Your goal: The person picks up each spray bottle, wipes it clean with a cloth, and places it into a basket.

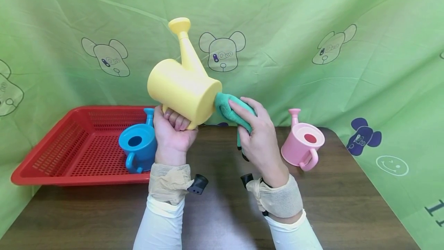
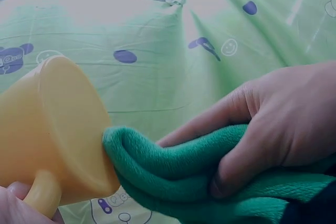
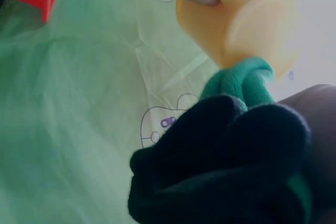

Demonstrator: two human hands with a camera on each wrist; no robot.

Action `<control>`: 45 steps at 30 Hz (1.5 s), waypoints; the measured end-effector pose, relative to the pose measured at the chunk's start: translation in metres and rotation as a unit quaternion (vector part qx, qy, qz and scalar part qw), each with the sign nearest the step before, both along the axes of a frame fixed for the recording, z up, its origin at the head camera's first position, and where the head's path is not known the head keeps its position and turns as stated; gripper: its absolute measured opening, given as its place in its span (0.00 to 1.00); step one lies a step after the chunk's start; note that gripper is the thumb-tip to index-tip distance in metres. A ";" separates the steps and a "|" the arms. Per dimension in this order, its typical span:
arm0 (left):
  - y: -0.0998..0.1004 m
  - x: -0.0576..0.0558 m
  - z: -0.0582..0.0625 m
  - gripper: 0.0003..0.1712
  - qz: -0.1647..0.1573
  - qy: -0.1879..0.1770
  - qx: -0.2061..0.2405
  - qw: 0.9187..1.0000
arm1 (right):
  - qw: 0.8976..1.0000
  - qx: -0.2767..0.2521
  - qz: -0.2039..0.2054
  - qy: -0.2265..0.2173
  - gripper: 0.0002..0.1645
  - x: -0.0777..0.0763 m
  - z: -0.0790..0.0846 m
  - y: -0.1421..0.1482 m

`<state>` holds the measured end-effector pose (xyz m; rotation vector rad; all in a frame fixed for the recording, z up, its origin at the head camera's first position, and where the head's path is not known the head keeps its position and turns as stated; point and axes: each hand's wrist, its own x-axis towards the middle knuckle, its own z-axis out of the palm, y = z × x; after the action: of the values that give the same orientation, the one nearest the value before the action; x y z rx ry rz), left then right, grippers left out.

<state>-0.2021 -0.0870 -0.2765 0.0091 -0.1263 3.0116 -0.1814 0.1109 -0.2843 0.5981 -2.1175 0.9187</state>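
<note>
A yellow watering can (image 1: 182,88) is held up above the table, tipped on its side with its spout pointing up. My left hand (image 1: 175,136) grips it by the handle, fingers curled round. In the left wrist view the can's smooth flat base (image 2: 79,124) faces right. My right hand (image 1: 260,138) pinches a folded green cloth (image 1: 232,109) between thumb and fingers. The cloth's folded end (image 2: 118,140) is right at the base of the can. Part of the cloth hangs below the right hand.
A red plastic basket (image 1: 69,179) stands at the left of the wooden table (image 1: 222,211), with a blue watering can (image 1: 138,146) at its right end. A pink watering can (image 1: 300,146) stands upright at the right. A green printed curtain (image 1: 270,22) hangs behind.
</note>
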 end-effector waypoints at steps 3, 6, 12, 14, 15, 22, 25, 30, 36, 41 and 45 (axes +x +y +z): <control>-0.002 0.000 0.000 0.23 0.005 -0.002 0.004 1.000 | 0.999 0.026 0.023 -0.009 0.33 -0.001 -0.001 0.002; -0.004 -0.001 0.000 0.23 0.011 0.001 0.009 1.000 | 0.997 0.056 0.050 -0.025 0.35 0.000 -0.001 0.003; -0.008 -0.001 -0.001 0.23 0.021 0.015 0.015 1.000 | 0.987 0.107 0.115 -0.047 0.38 0.002 -0.001 0.001; -0.008 -0.001 -0.001 0.23 0.022 0.019 0.017 0.999 | 0.984 0.115 0.127 -0.046 0.38 0.003 -0.001 0.000; -0.008 -0.001 0.000 0.23 0.023 0.021 0.016 0.999 | 0.983 0.118 0.130 -0.044 0.38 0.004 -0.001 -0.001; -0.008 0.000 0.002 0.22 0.051 0.025 -0.001 0.998 | 0.981 0.115 0.148 -0.045 0.38 0.009 0.002 -0.004; -0.007 0.001 0.004 0.21 0.077 0.025 -0.018 0.997 | 0.982 0.095 0.160 -0.038 0.38 0.011 0.004 -0.006; -0.007 0.001 0.007 0.21 0.121 0.024 -0.060 0.991 | 0.985 0.012 0.172 0.007 0.33 0.018 0.015 -0.014; -0.009 0.001 0.008 0.21 0.132 0.033 -0.069 0.988 | 0.984 -0.100 0.127 0.072 0.27 0.030 0.036 -0.017; -0.013 0.001 0.008 0.20 0.107 0.050 -0.060 0.991 | 0.985 -0.129 0.093 0.067 0.25 0.030 0.039 -0.013; -0.017 0.000 0.006 0.20 0.061 0.071 -0.049 0.994 | 0.984 -0.138 0.091 0.064 0.24 0.026 0.037 -0.010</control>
<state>-0.2021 -0.1036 -0.2708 0.2279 0.0376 3.1223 -0.1551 0.1012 -0.2476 0.6939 -1.8025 1.2187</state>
